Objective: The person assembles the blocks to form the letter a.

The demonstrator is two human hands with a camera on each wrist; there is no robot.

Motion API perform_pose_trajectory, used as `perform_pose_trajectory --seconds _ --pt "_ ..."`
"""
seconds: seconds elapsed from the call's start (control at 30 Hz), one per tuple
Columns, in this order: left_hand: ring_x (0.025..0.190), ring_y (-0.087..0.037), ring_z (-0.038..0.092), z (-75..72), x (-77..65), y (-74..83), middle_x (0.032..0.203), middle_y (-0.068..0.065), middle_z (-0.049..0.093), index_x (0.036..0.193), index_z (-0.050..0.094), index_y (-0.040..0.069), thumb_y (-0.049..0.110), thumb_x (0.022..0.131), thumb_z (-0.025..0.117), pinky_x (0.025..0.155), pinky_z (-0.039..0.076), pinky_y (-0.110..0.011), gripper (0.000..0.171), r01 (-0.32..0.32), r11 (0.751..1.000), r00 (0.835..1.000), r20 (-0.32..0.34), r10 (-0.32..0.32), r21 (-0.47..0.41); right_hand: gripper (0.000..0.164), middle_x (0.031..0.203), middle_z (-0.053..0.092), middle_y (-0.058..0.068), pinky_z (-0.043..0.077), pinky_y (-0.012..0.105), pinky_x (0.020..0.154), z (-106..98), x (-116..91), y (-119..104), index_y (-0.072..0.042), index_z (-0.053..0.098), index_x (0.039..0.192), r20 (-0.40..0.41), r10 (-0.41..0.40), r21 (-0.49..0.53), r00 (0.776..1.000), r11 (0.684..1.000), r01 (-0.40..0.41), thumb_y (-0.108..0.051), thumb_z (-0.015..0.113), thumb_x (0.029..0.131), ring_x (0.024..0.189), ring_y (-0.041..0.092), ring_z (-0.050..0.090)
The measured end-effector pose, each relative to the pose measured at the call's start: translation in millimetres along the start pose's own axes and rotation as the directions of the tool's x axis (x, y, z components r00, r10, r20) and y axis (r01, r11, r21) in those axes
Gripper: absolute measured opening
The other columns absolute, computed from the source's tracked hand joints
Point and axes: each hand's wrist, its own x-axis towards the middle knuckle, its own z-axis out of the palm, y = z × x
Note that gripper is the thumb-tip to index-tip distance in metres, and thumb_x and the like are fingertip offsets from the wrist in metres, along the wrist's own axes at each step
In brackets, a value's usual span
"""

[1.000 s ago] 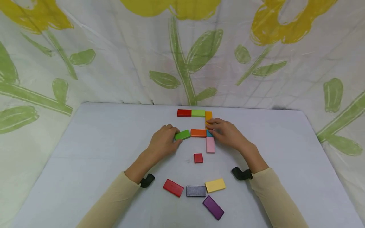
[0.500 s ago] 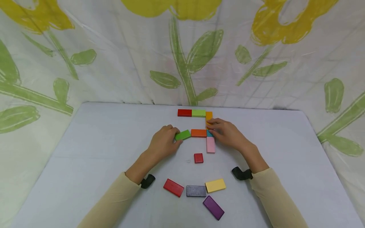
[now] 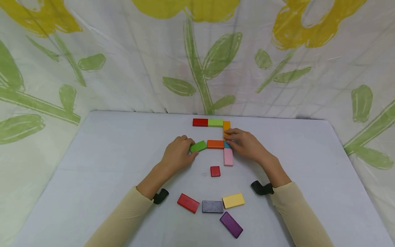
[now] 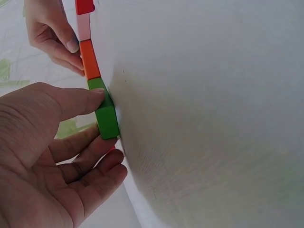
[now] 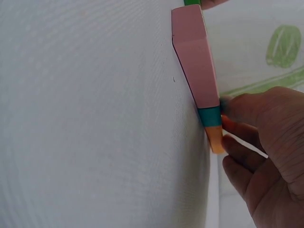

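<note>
My left hand (image 3: 178, 153) pinches a bright green block (image 3: 198, 146) between thumb and fingers. In the left wrist view the thumb lies on top of this green block (image 4: 107, 118). Tilted slightly, its right end meets or nearly meets an orange-red block (image 3: 215, 144). My right hand (image 3: 246, 144) rests its fingertips on a yellow-orange block (image 3: 226, 126) and its thumb at a small teal block (image 3: 227, 144). Below the teal block a pink block (image 3: 228, 157) continues the line. In the right wrist view the thumb touches near the teal block (image 5: 209, 116).
A dark red block (image 3: 200, 122) and a lime green block (image 3: 215, 122) adjoin the yellow-orange one at the back. Nearer lie a small red block (image 3: 215, 171), a red block (image 3: 188, 203), a grey block (image 3: 212, 207), a yellow block (image 3: 233, 200) and a purple block (image 3: 231, 224).
</note>
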Motion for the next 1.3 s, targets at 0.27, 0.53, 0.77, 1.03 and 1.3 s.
perform_pose_trajectory --seconds 0.27,0.53,0.77,1.03,1.3 --pt "0.102 -0.024 0.066 1.2 -1.4 0.8 0.111 -0.012 0.073 0.122 0.075 0.003 0.024 0.095 0.079 0.089 0.063 -0.038 0.034 -0.002 1.000 1.000 -0.011 0.002 0.003 0.033 0.148 0.065 0.016 0.048 0.056 0.118 -0.5 -0.4 1.3 -0.002 0.072 0.134 0.000 -0.005 0.004 1.000 1.000 0.005 -0.009 0.070 0.101 0.143 0.038 0.057" --pt "0.102 -0.024 0.066 0.9 -1.9 -0.2 0.112 -0.011 0.073 0.122 0.075 0.003 0.023 0.096 0.079 0.089 0.063 -0.038 0.033 -0.010 1.000 1.000 -0.015 0.010 0.002 0.033 0.147 0.065 0.017 0.048 0.056 0.118 -1.0 0.3 0.2 -0.001 0.072 0.134 -0.004 -0.011 -0.002 1.000 1.000 0.011 -0.009 0.070 0.101 0.142 0.038 0.058" --pt "0.103 -0.025 0.065 2.3 -4.1 -0.1 0.114 -0.012 0.072 0.125 0.074 0.004 0.024 0.096 0.079 0.089 0.063 -0.039 0.036 -0.009 1.000 1.000 -0.016 0.009 0.001 0.034 0.148 0.065 0.017 0.048 0.056 0.118 -0.4 0.1 0.8 -0.001 0.071 0.134 -0.006 -0.015 0.011 1.000 1.000 0.015 -0.009 0.070 0.101 0.142 0.038 0.058" --pt "0.103 -0.024 0.064 3.8 -5.4 -0.3 0.116 -0.013 0.072 0.127 0.072 0.003 0.023 0.097 0.078 0.089 0.062 -0.038 0.037 -0.011 1.000 1.000 -0.005 0.011 -0.007 0.033 0.148 0.065 0.018 0.048 0.057 0.118 -0.4 -0.8 0.4 -0.001 0.071 0.134 -0.001 -0.006 0.011 1.000 1.000 0.006 -0.009 0.070 0.101 0.142 0.040 0.057" --pt "0.111 -0.026 0.066 3.9 -7.6 -1.3 0.122 -0.013 0.071 0.132 0.070 0.004 0.025 0.097 0.077 0.097 0.062 -0.041 0.042 -0.007 1.000 1.000 -0.009 0.007 -0.007 0.034 0.148 0.065 0.017 0.048 0.057 0.118 -1.0 -1.0 0.5 -0.001 0.071 0.134 -0.003 -0.011 0.011 1.000 1.000 0.011 -0.009 0.069 0.102 0.143 0.039 0.057"
